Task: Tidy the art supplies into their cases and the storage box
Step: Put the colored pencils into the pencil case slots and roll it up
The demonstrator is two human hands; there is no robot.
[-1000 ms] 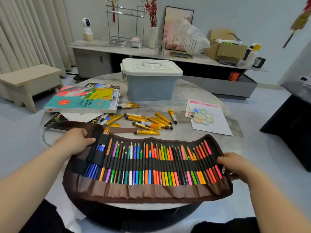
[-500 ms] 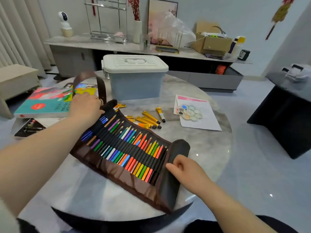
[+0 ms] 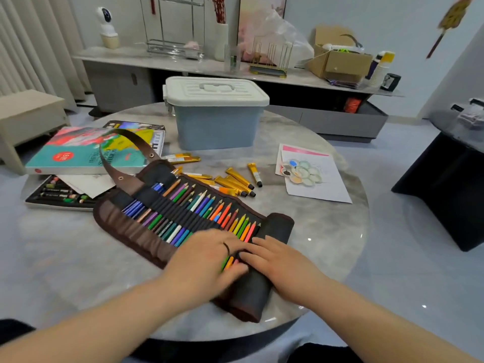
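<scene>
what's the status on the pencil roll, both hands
Left hand and right hand flat on pencil roll, near end rolled up. Storage box lid shut. Paint tubes loose beyond the roll, strap lying over the book.

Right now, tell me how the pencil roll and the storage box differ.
The pencil roll is brown fabric lying flat and mostly unrolled, coloured pencils showing; the storage box is rigid blue-grey plastic, upright, lid shut. Both hands, left hand and right hand, press on the roll's rolled end; nothing touches the box. Both sit on the round table.
</scene>
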